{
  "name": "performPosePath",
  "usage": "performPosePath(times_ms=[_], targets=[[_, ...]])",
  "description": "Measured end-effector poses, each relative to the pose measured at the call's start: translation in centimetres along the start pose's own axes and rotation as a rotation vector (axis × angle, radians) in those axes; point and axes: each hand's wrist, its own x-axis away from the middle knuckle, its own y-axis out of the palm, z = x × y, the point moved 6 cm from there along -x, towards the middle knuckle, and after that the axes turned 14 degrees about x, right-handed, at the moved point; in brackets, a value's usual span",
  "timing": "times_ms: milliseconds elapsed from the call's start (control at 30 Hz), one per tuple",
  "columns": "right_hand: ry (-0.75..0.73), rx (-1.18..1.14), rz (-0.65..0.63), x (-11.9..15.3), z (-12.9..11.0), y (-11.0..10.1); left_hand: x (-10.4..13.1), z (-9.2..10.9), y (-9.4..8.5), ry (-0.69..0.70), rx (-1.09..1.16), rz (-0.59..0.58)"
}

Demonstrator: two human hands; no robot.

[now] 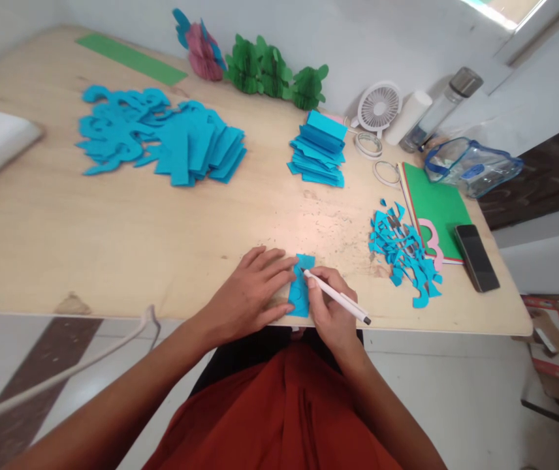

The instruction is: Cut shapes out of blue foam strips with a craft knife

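A small blue strip of paper (300, 299) lies at the table's front edge, with a faint curved line drawn on it. My left hand (255, 287) rests flat beside it, fingers spread and their tips on its left side. In my right hand (333, 310) is a white pen (335, 296) with a dark end, its tip touching the upper part of the strip. Blue paper scraps (397, 245) are scattered to the right of that hand. Farther back sits a stack of folded blue paper pieces (319, 153).
Curvy blue cutouts (117, 127) and blue rectangles (201, 143) are heaped at the left. Green paper ornaments (260, 65) line the wall. A small white fan (380, 108), tape rolls (368, 145), a green sheet (439, 202) and a phone (477, 258) occupy the right side.
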Motion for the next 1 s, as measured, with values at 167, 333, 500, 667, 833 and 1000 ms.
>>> performPosePath(times_ms=[167, 333, 500, 667, 833, 1000], targets=[[-0.004, -0.006, 0.000, 0.05, 0.03, -0.10, 0.02, 0.00, -0.03, -0.009, 0.007, 0.011], [-0.046, 0.019, 0.002, 0.27, -0.36, -0.32, 0.01, -0.01, -0.06, -0.013, 0.009, 0.015], [-0.040, 0.015, -0.020, 0.30, -0.39, -0.24, 0.00, -0.06, -0.09, -0.012, 0.014, 0.017], [-0.026, 0.010, -0.030, 0.24, -0.31, -0.17, 0.08, -0.21, -0.08, -0.015, 0.033, 0.029], [-0.033, 0.009, -0.032, 0.23, -0.53, -0.28, 0.11, -0.18, -0.10, -0.017, 0.055, 0.040], [-0.033, 0.011, -0.031, 0.28, -0.47, -0.22, 0.08, -0.09, -0.20, -0.027, 0.069, 0.048]])
